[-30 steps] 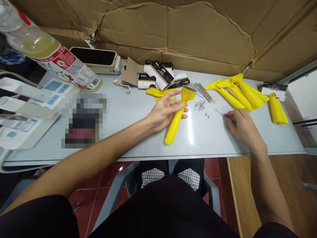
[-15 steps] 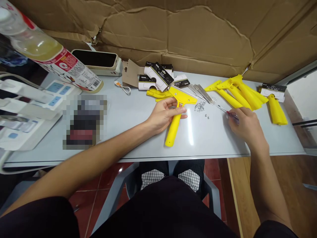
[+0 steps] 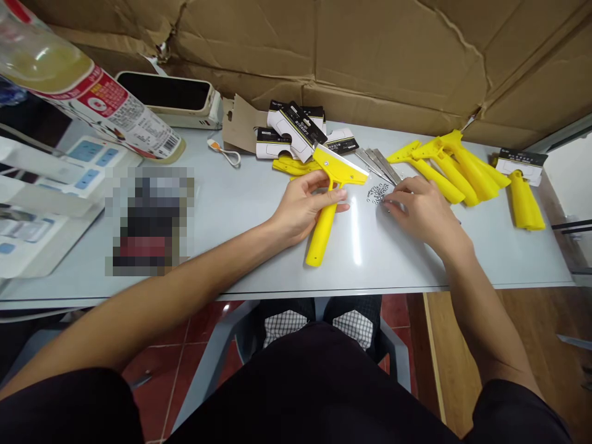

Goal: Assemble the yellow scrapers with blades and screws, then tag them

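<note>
My left hand (image 3: pixel 303 206) grips a yellow plastic scraper (image 3: pixel 324 225) by the upper part of its handle. The scraper's wide head (image 3: pixel 340 165) is tilted up off the grey table (image 3: pixel 240 203). My right hand (image 3: pixel 419 209) lies palm down just right of a small heap of silver screws (image 3: pixel 375 193), its fingertips bent down at the heap's edge. A thin dark streak shows at the hand's right edge, and what is under the palm is hidden. Several flat metal blades (image 3: pixel 382 165) lie just behind the screws.
More yellow scraper handles (image 3: pixel 456 166) are piled at the back right, one apart (image 3: pixel 525 200) by a small box (image 3: pixel 522 163). Black-and-white cartons (image 3: pixel 296 132) and yellow parts (image 3: pixel 291 166) sit at the back centre. A bottle (image 3: pixel 92 92) and a phone-like device (image 3: pixel 169 95) lie to the left. A cardboard wall (image 3: pixel 370 55) stands behind.
My right hand has moved left from the table's right side to the screw heap; the red-handled screwdriver it held is no longer visible. My left hand turned the scraper, raising its head.
</note>
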The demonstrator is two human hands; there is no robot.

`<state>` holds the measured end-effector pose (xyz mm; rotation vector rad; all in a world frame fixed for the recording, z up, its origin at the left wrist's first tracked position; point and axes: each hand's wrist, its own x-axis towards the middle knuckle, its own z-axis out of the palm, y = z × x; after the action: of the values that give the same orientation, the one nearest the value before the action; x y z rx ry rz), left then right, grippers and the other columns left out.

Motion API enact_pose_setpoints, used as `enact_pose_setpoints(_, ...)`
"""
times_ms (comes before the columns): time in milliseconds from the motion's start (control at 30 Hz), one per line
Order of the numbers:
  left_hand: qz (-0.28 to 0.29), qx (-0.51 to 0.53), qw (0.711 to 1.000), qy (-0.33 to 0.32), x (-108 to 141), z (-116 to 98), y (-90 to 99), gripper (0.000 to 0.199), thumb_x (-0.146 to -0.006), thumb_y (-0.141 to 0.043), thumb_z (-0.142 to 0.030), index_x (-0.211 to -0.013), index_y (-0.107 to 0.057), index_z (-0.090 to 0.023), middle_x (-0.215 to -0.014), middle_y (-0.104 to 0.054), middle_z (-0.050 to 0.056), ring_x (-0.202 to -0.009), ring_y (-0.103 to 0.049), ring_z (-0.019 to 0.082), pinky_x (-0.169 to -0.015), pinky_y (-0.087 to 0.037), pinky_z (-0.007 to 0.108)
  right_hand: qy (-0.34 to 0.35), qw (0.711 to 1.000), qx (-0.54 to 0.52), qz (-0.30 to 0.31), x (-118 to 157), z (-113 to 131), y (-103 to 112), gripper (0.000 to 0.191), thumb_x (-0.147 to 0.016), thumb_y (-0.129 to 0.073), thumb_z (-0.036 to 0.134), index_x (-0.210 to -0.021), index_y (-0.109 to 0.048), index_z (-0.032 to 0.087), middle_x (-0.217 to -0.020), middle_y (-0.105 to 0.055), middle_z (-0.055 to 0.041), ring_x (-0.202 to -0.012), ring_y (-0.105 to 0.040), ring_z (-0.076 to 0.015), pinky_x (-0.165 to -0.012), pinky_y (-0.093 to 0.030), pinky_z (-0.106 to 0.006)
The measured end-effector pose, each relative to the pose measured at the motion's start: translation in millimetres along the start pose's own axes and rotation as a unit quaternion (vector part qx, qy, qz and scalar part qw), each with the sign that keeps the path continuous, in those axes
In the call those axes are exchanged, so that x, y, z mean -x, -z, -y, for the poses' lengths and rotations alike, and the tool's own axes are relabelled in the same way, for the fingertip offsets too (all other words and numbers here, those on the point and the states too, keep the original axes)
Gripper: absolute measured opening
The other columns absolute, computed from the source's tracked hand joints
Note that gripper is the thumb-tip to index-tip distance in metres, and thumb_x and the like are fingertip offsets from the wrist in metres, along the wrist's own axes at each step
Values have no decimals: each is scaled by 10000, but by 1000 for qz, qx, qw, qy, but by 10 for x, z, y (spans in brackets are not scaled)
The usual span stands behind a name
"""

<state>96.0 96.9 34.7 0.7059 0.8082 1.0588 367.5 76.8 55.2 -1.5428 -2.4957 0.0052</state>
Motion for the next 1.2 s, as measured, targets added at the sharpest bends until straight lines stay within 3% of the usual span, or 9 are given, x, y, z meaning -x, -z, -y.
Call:
enact_pose_setpoints(467,-3,-15,1000,12,6,-12,7,405,-697,-988,-99,-1049,-787,-117,-1059,-711,61,-906,-752,167,-793,-706,308,20,998,-12,62,-265,-97,15,153,-934,-663,218,-806,-745,227,-915,-742,-113,-836,-650,-290,-758,-506,-475)
enact_pose_setpoints(700,6,-26,1000,-10,9,7,15,428,-670,-993,-110,-1048,-793,-123,-1084,-735,58,-877,-764,157,-783,-711,300,3,996,12,93,-271,-43,58,214,-947,-594,151,-833,-765,209,-958,-746,-142,-838,-656,-310,-816,-468,-488)
enact_pose_setpoints(800,10,-50,998,-23,12,20,17,443,-681,-994,-150,-1077,-795,-138,-1175,-760,78,-896,-776,161,-815,-715,319,14,997,-39,62,-270,16,142,223,-980,-573,197,-915,-786,191,-1004,-757,-150,-906,-689,-320,-841,-508,-485)
enact_pose_setpoints(967,28,-73,996,-33,45,25,2,473,-667,-1027,-241,-1077,-807,-161,-1218,-797,85,-914,-788,175,-851,-721,341,30,983,-180,-27,-397,257,279,156,-1001,-659,283,-963,-804,240,-967,-768,-69,-844,-676,-252,-823,-530,-432)
enact_pose_setpoints(1200,29,-63,997,-38,38,20,-3,478,-631,-1044,-269,-1033,-811,-159,-1138,-789,57,-844,-771,150,-799,-720,324,47,979,-184,-71,-575,457,162,143,-959,-682,208,-901,-810,239,-986,-746,-85,-956,-673,-290,-883,-517,-464)
